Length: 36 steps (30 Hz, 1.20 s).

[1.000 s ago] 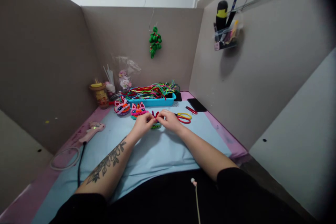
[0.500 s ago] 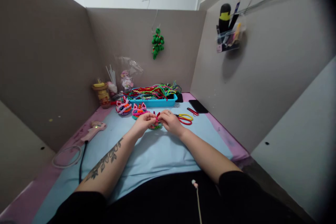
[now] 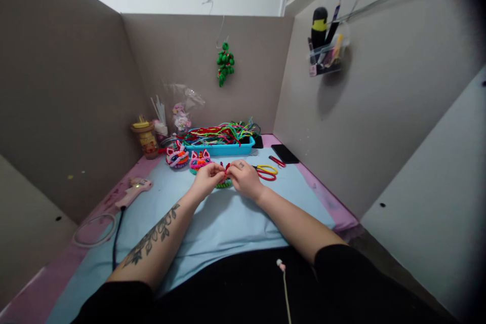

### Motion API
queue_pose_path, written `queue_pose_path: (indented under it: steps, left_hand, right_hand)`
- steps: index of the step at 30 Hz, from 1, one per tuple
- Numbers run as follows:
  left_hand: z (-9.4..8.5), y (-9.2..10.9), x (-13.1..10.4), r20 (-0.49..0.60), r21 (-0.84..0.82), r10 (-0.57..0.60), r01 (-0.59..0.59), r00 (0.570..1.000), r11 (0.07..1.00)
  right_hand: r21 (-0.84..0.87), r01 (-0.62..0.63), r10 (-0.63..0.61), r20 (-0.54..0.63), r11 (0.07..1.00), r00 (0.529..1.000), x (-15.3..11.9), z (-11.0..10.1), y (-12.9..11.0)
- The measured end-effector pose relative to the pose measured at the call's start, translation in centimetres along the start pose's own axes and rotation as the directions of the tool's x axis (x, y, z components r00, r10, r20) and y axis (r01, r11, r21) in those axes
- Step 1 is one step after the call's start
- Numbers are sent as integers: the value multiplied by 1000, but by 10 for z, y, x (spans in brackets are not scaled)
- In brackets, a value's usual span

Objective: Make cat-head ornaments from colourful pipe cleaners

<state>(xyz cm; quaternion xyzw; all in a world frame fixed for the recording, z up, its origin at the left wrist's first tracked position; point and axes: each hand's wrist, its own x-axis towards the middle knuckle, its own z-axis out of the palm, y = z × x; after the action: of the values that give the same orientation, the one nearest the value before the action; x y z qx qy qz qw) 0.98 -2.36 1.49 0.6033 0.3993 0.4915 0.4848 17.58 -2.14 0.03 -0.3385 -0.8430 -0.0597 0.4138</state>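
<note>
1 fuzzy red piece (image 3: 227, 166) | left hand (image 3: 207, 181), right hand (image 3: 245, 179) | both pinching it, fingertips closed

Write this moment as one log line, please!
left hand: pinching red-and-green piece; right hand: pinching same piece; scissors: lying beside right hand; glue gun: lying at left

Fingers (image 3: 216, 168) hide part of the green piece (image 3: 224, 184); the right hand (image 3: 246, 179), the tip of what look like scissors (image 3: 268, 179).

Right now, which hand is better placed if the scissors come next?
Right hand, probably: the scissors lie close by on its outer side. The left hand is farther, across the craft piece; both pinch there.
</note>
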Motion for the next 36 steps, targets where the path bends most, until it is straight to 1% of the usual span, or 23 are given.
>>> queue_pose_path:
  steps: [2,4,5,6,8,10,12,14,17,21,27,29,31,32,33,34,35,36]
  left_hand:
    - [-2,1,0,-52,-29,-6,4,999,1000]
    - [-2,1,0,-126,-57,-5,-2,992,998]
    - [-2,1,0,-155,-68,-2,-9,988,998]
    - [-1,1,0,-170,-75,0,-13,986,997]
    - [3,-1,-1,-159,-78,6,-18,987,997]
    - [6,-4,-1,-119,-60,12,-19,993,998]
    - [8,-7,-1,-77,-32,15,-18,997,999]
    - [8,-9,0,-34,-5,9,-9,999,1000]
    - [6,-10,0,7,12,-15,15,1000,1000]
    - [4,-8,0,0,-20,-35,35,999,999]
    - [6,-4,-1,55,-163,-68,76,996,984]
    - [7,-2,-2,62,-212,-86,98,994,972]
    - [8,-1,-2,59,-245,-102,113,993,963]
    - [8,-1,-2,52,-255,-106,116,993,960]
    - [7,0,-2,45,-260,-109,117,993,958]
    - [6,0,-2,37,-263,-113,119,993,957]
    - [5,1,-2,31,-264,-121,125,992,957]
    - [4,1,-2,26,-264,-132,134,991,955]
  right_hand:
    - [128,-64,74,-76,990,994,1,0,2]
    - [291,-179,224,-129,940,966,2,1,5]
    - [373,-241,304,-120,896,945,3,3,6]
    - [446,-296,369,-84,845,926,3,5,7]
    - [562,-374,435,28,738,900,5,9,8]
    - [652,-419,462,117,632,879,7,14,7]
    - [725,-445,492,167,526,855,8,16,5]
    - [769,-460,508,207,443,836,8,16,4]
    - [786,-482,508,255,387,823,8,15,3]
    - [804,-493,497,296,331,816,7,16,5]
    - [855,-498,430,398,147,810,6,18,2]
    - [862,-496,422,413,105,807,7,19,0]
    - [864,-494,422,413,97,807,8,18,-2]
    - [862,-493,420,406,119,812,9,18,-3]
    - [860,-483,423,382,164,822,9,17,-3]
    - [856,-461,430,334,234,839,8,15,-3]
    - [843,-424,437,262,330,860,7,14,-3]
    - [813,-373,432,170,447,886,6,12,-3]
